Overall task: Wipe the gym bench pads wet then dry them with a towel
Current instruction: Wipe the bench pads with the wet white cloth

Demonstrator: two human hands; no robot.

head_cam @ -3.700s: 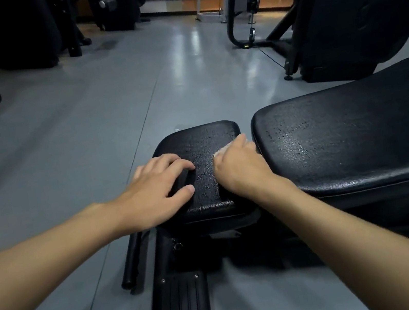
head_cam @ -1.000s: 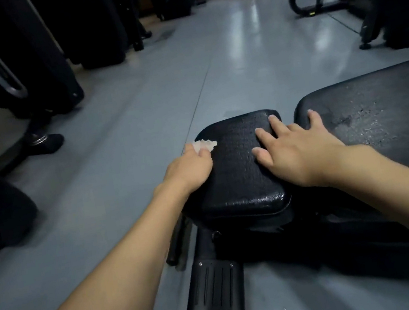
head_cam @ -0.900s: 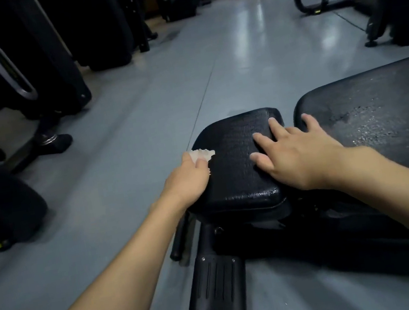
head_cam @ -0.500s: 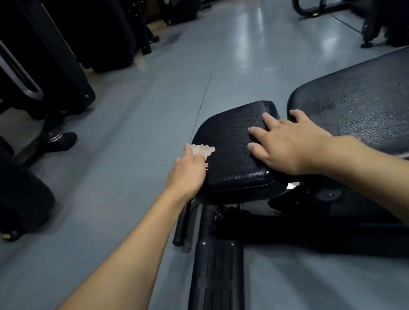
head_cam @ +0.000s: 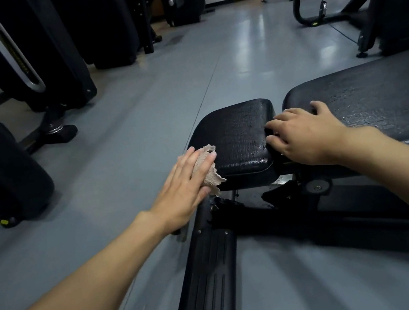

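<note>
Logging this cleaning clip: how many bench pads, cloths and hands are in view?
Bench pads: 2, the small pad and the long pad
Cloths: 1, the beige cloth
Hands: 2, left hand, right hand
Total: 5

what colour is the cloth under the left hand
Pale beige; the cloth shows best in the head view.
</note>
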